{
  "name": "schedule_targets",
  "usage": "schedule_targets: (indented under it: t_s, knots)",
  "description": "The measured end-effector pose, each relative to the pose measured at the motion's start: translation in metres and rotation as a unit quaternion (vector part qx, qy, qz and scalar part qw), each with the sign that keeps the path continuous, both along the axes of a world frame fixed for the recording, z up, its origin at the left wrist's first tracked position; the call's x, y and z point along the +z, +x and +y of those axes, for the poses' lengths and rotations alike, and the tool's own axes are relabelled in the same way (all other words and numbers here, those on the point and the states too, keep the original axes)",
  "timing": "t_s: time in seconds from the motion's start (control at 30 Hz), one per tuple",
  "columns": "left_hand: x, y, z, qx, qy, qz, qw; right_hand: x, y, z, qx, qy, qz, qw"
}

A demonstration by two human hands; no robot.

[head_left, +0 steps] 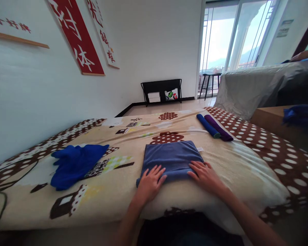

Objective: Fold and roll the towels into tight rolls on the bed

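A greyish-blue towel (170, 155), folded into a rectangle, lies before me on the blanket-covered surface, its near edge turned over into a thick roll. My left hand (152, 182) rests on the left part of that roll, fingers spread and pointing forward. On the roll's right end lies my right hand (204, 174), palm down with its fingers apart. A small white tag sticks out at the towel's far right side. Beyond it to the right, a rolled blue towel (207, 126) and a rolled purple towel (219, 127) lie side by side. A crumpled bright blue cloth (77, 164) sits off to the left.
A patterned blanket (123, 201) with brown dotted borders covers the surface. Thin dark cords (5, 205) lie at its left edge. At right are a cardboard box (268, 119), a plastic-covered piece (246, 85) and another person's hand (303, 55). A black rack (161, 84) stands by the wall.
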State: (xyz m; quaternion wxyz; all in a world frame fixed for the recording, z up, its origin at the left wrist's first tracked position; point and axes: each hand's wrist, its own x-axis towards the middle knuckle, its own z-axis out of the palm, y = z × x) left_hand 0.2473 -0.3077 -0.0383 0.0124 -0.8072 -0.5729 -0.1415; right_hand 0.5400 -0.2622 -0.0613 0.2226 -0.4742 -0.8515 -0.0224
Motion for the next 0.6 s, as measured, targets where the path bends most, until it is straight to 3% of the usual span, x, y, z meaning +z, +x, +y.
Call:
schedule_targets:
  t_s: [0.1, 0.17, 0.3, 0.37, 0.43, 0.6]
  knots:
    - [-0.006, -0.022, -0.008, 0.097, 0.053, 0.025, 0.994, -0.004, 0.028, 0.001, -0.051, 0.028, -0.006, 0.998]
    - [-0.003, -0.013, -0.014, 0.104, 0.085, 0.032, 0.990, 0.002, 0.024, -0.006, -0.019, 0.039, 0.004, 0.999]
    - [0.011, 0.034, -0.013, -0.096, 0.033, -0.003, 0.995, 0.021, -0.022, -0.017, 0.118, -0.007, 0.026, 0.993]
    - [0.014, 0.046, -0.008, -0.134, -0.005, -0.028, 0.991, 0.023, -0.035, -0.013, 0.129, -0.033, 0.025, 0.991]
    - [0.010, 0.039, -0.002, -0.090, -0.019, -0.030, 0.995, 0.019, -0.031, -0.004, 0.098, -0.042, 0.022, 0.994]
    - [-0.006, -0.022, -0.004, 0.040, 0.024, 0.030, 0.998, -0.004, 0.029, 0.013, -0.013, -0.029, 0.004, 0.999]
